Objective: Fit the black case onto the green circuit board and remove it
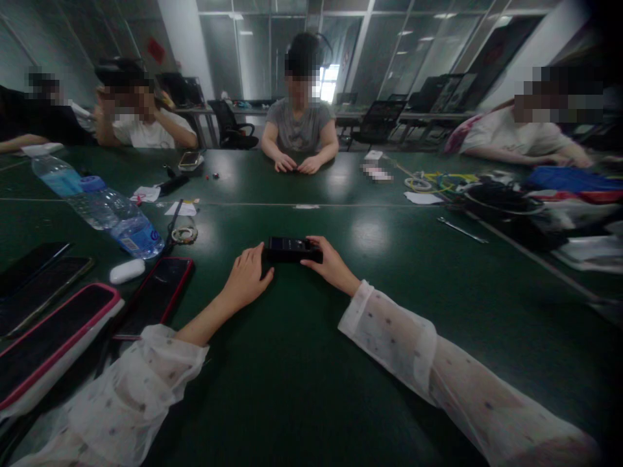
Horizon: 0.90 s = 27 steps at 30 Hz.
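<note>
A small black box-shaped device [293, 250] with a lit screen on its top face lies on the dark green table [296, 363] in front of me. My right hand [331, 263] grips its right end, thumb on the near side and fingers on the far side. At the left end rests my left hand [248, 275], open, its fingertips beside the device's edge and its thumb held apart. Whether those fingertips touch the device I cannot tell. Sheer white dotted sleeves cover both my forearms.
To my left lie several phones, one a red-edged phone [154, 298], with a white earbud case [127, 271] and water bottles [121, 220]. Cables [433, 183] and a dark pile [506, 201] are at the right. A person in grey [302, 123] sits opposite; others sit at both sides.
</note>
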{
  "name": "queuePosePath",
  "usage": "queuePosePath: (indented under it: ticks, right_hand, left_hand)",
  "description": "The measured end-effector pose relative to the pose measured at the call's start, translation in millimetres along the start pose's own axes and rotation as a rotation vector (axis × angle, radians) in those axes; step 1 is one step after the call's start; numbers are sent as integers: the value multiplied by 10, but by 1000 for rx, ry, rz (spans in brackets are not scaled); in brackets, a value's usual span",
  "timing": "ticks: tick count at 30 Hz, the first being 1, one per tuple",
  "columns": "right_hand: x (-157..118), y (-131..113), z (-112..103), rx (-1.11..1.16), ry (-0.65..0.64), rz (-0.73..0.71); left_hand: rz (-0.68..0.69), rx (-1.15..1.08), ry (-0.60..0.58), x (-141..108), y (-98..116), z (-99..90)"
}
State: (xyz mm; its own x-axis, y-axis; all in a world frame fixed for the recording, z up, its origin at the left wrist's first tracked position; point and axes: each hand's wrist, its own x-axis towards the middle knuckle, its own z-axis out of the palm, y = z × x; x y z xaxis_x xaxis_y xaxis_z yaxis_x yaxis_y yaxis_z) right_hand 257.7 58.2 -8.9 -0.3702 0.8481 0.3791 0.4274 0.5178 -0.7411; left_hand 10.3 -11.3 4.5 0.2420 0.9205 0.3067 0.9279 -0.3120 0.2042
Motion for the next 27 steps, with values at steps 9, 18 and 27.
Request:
queuePosePath:
  ticks: [9, 18, 27]
  right_hand:
    - [-2, 31, 1, 1, -16, -24]
    - [-5, 14, -6, 10, -22, -8]
    - [-2, 58, -7, -23, -39, -27]
  left_hand:
    - [28, -30, 11, 0, -28, 27]
    - [13, -21, -36, 6, -4, -20]
    - [40, 3, 4, 0, -10, 7]
